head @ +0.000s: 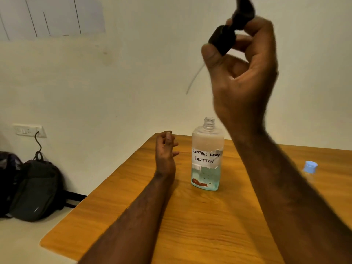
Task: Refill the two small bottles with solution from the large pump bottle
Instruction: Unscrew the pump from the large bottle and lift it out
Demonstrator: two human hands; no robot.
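Observation:
The large clear bottle (206,157), labelled "CONTACT LENS SOLUTION", stands upright on the wooden table (190,225) with its threaded neck uncovered and bluish liquid in its lower part. My right hand (245,73) is raised high above it and grips the black pump head (226,33), whose thin white dip tube (194,79) hangs down to the left. My left hand (165,153) rests on the table just left of the bottle, fingers loosely curled and holding nothing. A small bottle with a light blue cap (310,167) shows at the right, partly behind my right forearm.
The table's left edge runs diagonally from the far corner toward me. Two dark backpacks (36,189) sit on the floor against the wall at left, below a wall socket (28,130) with a black cable.

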